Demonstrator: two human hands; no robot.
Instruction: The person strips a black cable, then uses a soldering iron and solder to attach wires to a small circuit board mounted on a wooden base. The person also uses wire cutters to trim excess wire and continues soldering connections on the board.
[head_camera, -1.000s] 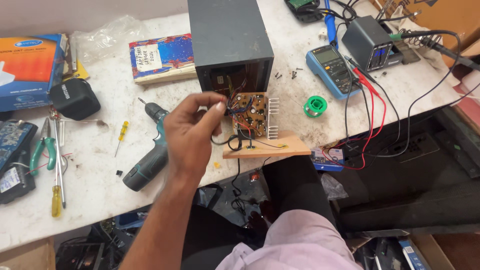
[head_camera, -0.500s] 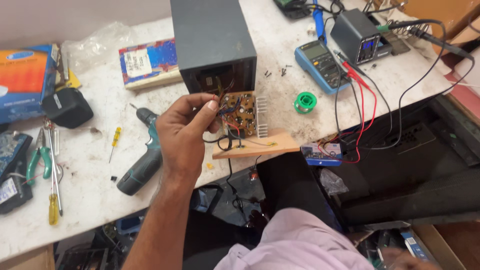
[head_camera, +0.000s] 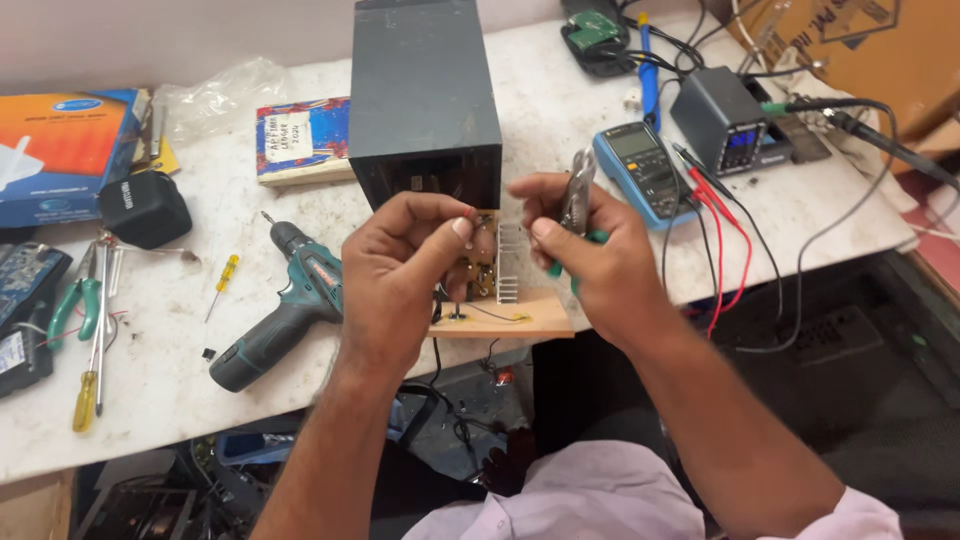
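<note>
Both forearms reach forward and converge, bare to the elbow. The left hand (head_camera: 400, 270) is raised, back toward the camera, its fingers (head_camera: 462, 226) curled and pinched inward. The right hand (head_camera: 590, 255) faces it, fingers wrapped closed, thumb pressing forward.

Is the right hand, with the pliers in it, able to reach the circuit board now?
Probably yes. The right hand holds the pliers right beside the circuit board, which the left hand holds up at its other side. Nothing stands between the plier tips and the board's heat sink.
</note>
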